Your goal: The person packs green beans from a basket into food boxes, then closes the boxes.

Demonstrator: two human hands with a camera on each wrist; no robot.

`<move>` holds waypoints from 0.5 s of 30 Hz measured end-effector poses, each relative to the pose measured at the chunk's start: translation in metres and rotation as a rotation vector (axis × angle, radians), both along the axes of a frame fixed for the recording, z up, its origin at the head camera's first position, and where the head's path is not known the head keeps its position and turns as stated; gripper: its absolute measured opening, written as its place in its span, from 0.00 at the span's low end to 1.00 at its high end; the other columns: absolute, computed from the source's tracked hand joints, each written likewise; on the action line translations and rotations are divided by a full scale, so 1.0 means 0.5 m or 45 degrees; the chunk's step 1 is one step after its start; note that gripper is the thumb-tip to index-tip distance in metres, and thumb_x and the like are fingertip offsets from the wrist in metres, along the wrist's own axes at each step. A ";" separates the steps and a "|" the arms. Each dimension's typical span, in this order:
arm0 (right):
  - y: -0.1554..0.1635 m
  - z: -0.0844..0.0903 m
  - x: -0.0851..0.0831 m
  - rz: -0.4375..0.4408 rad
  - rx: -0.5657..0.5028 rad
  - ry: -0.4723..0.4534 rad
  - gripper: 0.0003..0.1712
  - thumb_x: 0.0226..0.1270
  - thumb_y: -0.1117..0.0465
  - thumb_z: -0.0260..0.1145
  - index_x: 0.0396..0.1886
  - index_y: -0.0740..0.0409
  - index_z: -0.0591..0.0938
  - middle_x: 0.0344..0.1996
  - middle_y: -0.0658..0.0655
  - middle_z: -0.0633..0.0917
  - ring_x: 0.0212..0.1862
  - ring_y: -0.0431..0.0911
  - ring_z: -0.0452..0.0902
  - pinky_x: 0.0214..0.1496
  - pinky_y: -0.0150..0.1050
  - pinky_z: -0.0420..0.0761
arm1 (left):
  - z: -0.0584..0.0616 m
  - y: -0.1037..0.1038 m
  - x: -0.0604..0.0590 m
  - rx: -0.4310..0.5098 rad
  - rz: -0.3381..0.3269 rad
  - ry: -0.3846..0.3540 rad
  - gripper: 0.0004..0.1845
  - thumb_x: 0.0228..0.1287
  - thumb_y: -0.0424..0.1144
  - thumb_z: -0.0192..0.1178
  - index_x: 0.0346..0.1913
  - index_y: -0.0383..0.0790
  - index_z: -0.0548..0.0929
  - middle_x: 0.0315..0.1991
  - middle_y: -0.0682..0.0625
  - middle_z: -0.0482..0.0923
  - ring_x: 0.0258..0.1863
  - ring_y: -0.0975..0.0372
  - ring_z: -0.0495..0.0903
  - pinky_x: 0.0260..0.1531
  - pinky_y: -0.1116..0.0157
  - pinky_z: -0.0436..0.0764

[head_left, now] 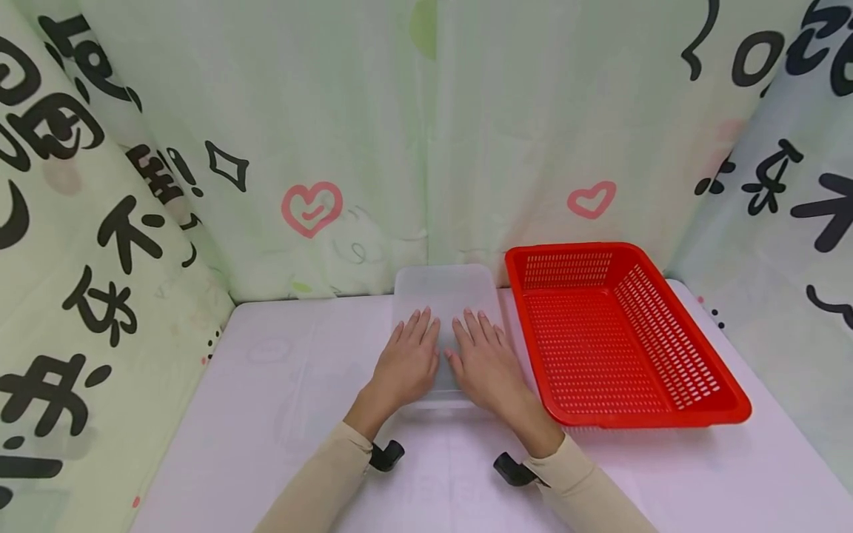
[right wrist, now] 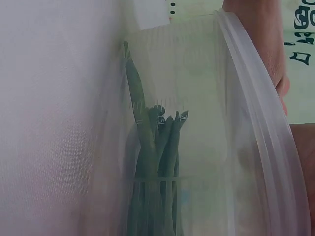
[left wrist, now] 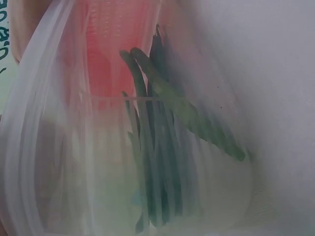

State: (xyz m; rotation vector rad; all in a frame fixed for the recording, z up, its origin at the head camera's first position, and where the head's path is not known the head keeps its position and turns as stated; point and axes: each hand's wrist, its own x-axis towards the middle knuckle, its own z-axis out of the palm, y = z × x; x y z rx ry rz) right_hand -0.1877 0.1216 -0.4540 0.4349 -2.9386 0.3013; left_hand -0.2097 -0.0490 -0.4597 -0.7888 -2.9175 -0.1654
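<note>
Left hand [head_left: 408, 360] and right hand [head_left: 484, 363]: both flat, fingers straight, resting side by side on the lid of a translucent plastic box [head_left: 445, 290], gripping nothing. Box: on the white surface [head_left: 266, 414], against the patterned curtain backdrop [head_left: 333, 148]. Contents: long green beans [left wrist: 162, 162], seen through the wall. Red perforated basket [head_left: 620, 333]: just right of the box.

Bright, even light fills the head view, shadows faint on the desk [head_left: 280, 385]; edges bow outward. Both wrist views are hazy and soft-focused.
</note>
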 end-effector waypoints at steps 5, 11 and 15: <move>0.003 -0.002 0.000 0.003 -0.046 0.026 0.34 0.74 0.50 0.60 0.73 0.61 0.71 0.75 0.65 0.66 0.77 0.63 0.57 0.76 0.61 0.60 | -0.001 -0.002 -0.001 0.045 -0.019 0.013 0.28 0.79 0.41 0.46 0.75 0.34 0.65 0.78 0.39 0.57 0.78 0.48 0.56 0.76 0.48 0.59; 0.010 0.010 0.014 0.069 -0.137 0.133 0.30 0.70 0.54 0.67 0.66 0.66 0.77 0.68 0.68 0.74 0.72 0.65 0.65 0.74 0.60 0.65 | 0.014 -0.014 0.003 0.128 -0.052 0.022 0.28 0.78 0.41 0.49 0.75 0.31 0.65 0.77 0.36 0.59 0.77 0.45 0.59 0.73 0.46 0.64; 0.021 0.043 0.034 0.149 -0.140 0.189 0.30 0.69 0.54 0.69 0.64 0.68 0.78 0.65 0.69 0.77 0.70 0.66 0.68 0.74 0.58 0.66 | 0.036 -0.031 0.013 0.165 -0.066 0.047 0.30 0.77 0.43 0.52 0.75 0.31 0.65 0.77 0.36 0.59 0.76 0.43 0.59 0.72 0.43 0.64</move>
